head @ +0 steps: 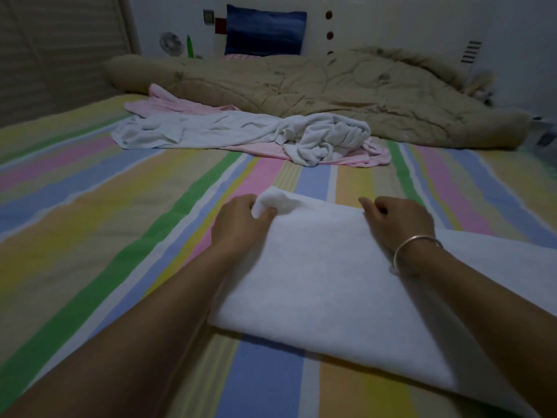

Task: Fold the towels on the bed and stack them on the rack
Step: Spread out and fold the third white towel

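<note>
Pinching the far edge of the white towel [331,282], my left hand [241,224] grips its lifted far-left corner and my right hand [398,221] curls on the same edge. The towel lies on the bed [90,236] under my forearms, long axis running right, so I judge the fold comes toward me.

No readable text, label, brand or number shows anywhere.

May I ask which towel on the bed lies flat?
The near white towel gripped by left hand and right hand; the far white towel and pink towel lie crumpled.
</note>
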A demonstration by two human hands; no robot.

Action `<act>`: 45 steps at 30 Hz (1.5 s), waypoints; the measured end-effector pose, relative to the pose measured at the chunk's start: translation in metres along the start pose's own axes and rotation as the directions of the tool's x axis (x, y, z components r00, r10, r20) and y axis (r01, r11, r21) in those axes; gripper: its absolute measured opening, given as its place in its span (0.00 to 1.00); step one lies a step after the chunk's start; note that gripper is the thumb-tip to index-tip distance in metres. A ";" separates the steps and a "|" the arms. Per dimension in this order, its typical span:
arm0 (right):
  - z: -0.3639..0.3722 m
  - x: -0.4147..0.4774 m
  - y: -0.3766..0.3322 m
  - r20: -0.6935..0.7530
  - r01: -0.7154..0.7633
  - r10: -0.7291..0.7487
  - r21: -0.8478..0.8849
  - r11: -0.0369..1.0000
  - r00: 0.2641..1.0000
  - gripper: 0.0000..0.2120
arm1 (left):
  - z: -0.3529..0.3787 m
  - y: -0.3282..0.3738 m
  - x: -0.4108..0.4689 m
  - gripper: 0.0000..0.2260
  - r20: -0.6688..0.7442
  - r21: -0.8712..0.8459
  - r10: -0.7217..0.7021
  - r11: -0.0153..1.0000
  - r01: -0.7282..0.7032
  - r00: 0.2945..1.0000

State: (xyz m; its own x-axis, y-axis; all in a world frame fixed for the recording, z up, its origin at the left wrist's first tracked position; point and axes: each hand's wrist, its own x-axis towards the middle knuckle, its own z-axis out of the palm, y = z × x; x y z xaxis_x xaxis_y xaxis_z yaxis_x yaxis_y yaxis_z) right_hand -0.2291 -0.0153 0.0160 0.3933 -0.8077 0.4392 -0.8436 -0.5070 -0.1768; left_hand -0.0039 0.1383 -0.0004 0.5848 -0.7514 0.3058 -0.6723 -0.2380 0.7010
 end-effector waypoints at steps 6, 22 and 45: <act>0.045 -0.006 0.006 0.259 0.021 0.026 -0.175 0.984 0.966 0.26 | 0.031 -0.027 -0.002 0.18 0.029 0.403 -0.131 0.909 0.108 0.991; -0.031 -0.130 0.146 0.442 0.092 -0.059 -0.053 0.994 0.895 0.47 | 0.199 0.189 -0.134 0.41 0.421 0.275 0.284 0.865 -0.420 0.861; -0.146 -0.110 0.439 0.529 -0.015 0.117 -0.194 0.981 0.840 0.31 | 0.293 0.349 -0.104 0.29 0.710 0.494 0.052 0.674 -0.550 0.702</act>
State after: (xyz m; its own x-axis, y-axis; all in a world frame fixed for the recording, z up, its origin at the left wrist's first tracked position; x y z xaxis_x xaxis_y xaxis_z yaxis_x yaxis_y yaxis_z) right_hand -0.6956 -0.1055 0.0186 0.4251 -0.8975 -0.1176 -0.9042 -0.4271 -0.0092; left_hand -0.4324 -0.0470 0.0237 0.0531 -0.9770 -0.2067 -0.9986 -0.0513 -0.0138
